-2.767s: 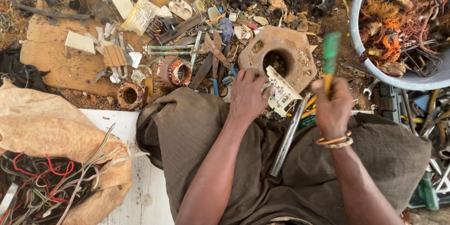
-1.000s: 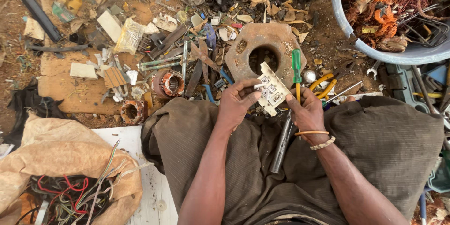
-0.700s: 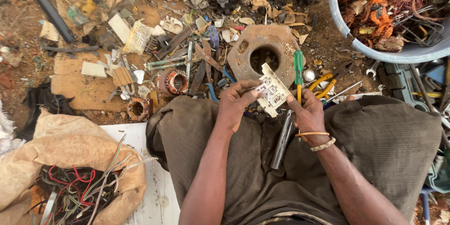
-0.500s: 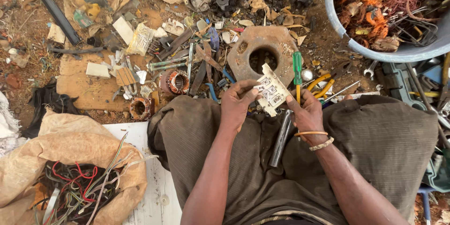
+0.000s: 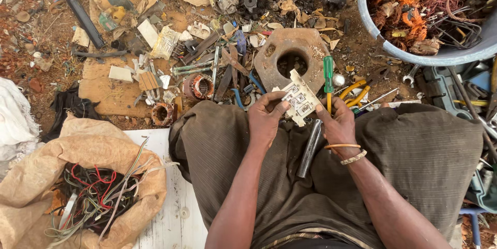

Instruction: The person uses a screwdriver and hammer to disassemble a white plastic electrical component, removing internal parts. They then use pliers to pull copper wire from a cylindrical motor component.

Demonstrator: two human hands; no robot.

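Am pinching switch plate (image 5: 299, 104) in left hand (image 5: 266, 122); right hand (image 5: 337, 122) gripping green screwdriver (image 5: 328, 79). Tip slipping off could jab fingers.

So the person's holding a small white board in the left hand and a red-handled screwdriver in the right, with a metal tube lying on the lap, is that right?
Not quite: the screwdriver in the right hand has a green handle, not red, as the head view shows. The rest holds: the left hand holds the small white board, and the metal tube lies on the lap.
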